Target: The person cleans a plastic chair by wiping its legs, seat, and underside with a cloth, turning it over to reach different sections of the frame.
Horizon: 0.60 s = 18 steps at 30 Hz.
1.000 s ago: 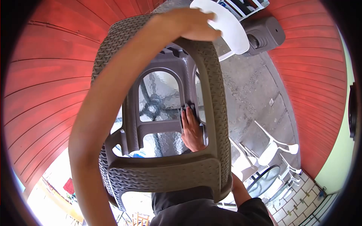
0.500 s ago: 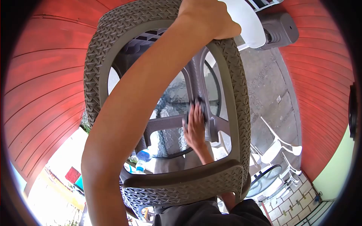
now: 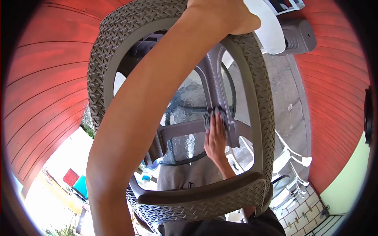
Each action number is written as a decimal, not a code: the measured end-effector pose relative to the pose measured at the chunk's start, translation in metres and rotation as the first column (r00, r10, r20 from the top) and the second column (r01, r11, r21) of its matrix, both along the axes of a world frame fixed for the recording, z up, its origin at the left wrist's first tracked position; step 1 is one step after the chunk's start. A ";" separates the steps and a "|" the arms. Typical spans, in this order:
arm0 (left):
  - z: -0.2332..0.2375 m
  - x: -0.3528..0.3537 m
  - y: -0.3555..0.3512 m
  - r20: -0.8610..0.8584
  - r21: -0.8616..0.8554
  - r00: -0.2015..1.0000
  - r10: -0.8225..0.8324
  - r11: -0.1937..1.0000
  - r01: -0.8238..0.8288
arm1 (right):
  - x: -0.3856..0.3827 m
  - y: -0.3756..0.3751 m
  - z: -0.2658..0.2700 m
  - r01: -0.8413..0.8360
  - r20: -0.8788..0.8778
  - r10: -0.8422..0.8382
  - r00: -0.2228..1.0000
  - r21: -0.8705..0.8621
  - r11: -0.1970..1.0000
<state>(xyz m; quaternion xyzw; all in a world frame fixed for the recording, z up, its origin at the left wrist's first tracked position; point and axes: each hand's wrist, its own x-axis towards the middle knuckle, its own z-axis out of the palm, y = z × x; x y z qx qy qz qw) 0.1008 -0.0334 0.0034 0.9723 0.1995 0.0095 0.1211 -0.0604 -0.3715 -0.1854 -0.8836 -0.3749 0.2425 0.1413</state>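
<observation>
A brown plastic chair (image 3: 267,106) with a woven pattern stands tilted close in front of me, its open frame filling the middle of the view. Across it reaches my left arm, and my left hand (image 3: 230,17) is closed on the frame's upper edge; its fingertips are hidden. Inside the frame, my right hand (image 3: 215,139) presses a dark grey cloth (image 3: 215,114) against a brown strut of the chair, fingers together over it. A wet-looking streak runs along that strut above the cloth. Behind the chair lies a round, textured glass tabletop (image 3: 189,98).
White chairs (image 3: 287,155) stand at the right, beside another round glass table (image 3: 281,185). At the upper right are a white seat (image 3: 269,29) and a brown plastic piece (image 3: 301,37). A bottle (image 3: 146,175) shows at lower left. Red walls (image 3: 51,78) flank both sides.
The chair has shifted slightly to the right in view. My right hand and the cloth sit a little lower and further right, while my left hand keeps its hold.
</observation>
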 end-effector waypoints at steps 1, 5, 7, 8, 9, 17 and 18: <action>0.002 -0.003 -0.002 -0.001 0.014 1.000 0.012 1.000 -0.012 | -0.011 -0.017 0.006 0.031 -0.065 -0.033 0.997 -0.043 0.999; 0.005 -0.006 0.002 -0.022 -0.029 1.000 -0.019 0.999 0.018 | -0.025 -0.029 0.005 0.131 -0.062 -0.129 0.990 0.031 0.991; 0.001 -0.002 0.012 -0.029 -0.076 0.998 -0.056 0.996 0.054 | -0.011 -0.012 -0.007 0.184 -0.044 -0.181 0.982 0.071 0.980; 0.001 -0.001 0.014 -0.026 -0.086 0.997 -0.068 0.994 0.065 | -0.001 0.001 -0.015 0.209 -0.036 -0.207 0.978 0.093 0.973; 0.001 -0.002 0.013 -0.013 -0.075 0.998 -0.062 0.995 0.061 | 0.015 0.021 -0.020 0.199 -0.059 -0.193 0.979 0.149 0.969; -0.003 0.007 0.009 -0.065 -0.099 0.997 -0.048 0.994 0.041 | 0.093 0.196 -0.084 -0.013 0.127 -0.011 0.992 0.190 0.982; -0.005 0.010 0.007 -0.059 -0.078 0.997 -0.043 0.996 0.038 | 0.089 0.210 -0.103 0.020 0.033 -0.029 0.999 0.260 0.965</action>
